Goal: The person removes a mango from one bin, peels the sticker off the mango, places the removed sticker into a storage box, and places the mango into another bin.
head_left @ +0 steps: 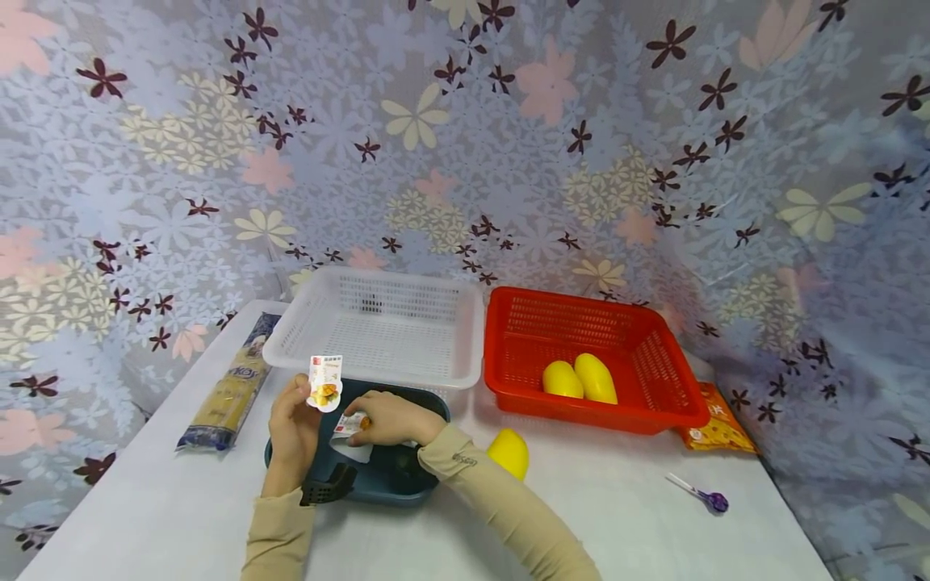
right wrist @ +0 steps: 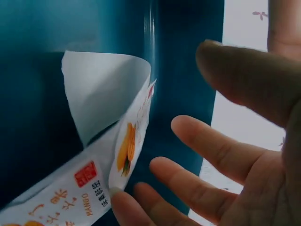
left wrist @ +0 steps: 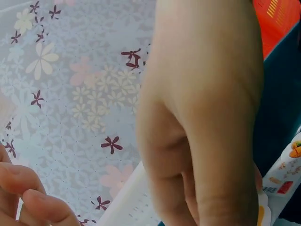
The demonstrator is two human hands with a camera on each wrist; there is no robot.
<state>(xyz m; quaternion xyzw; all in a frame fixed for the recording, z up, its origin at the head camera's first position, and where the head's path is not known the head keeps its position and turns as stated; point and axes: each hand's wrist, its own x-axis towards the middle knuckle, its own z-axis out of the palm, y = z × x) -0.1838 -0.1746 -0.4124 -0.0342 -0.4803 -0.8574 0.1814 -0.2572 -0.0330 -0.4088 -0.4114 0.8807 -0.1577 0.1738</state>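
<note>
My left hand is raised over the left end of the dark blue basin. It pinches a small white mango label upright at its fingertips. Inside the basin lies a curled strip of mango labels, white on its back. My right hand reaches down over this strip. In the right wrist view its fingers are spread, the thumb stands apart, and one fingertip touches the strip's edge. The right hand fills the middle of the left wrist view, with left-hand fingers at its lower left.
Behind the basin stand a white basket and a red basket with two mangoes. A third mango lies beside my right forearm. Spaghetti is at left; a snack bag and purple lollipop are at right.
</note>
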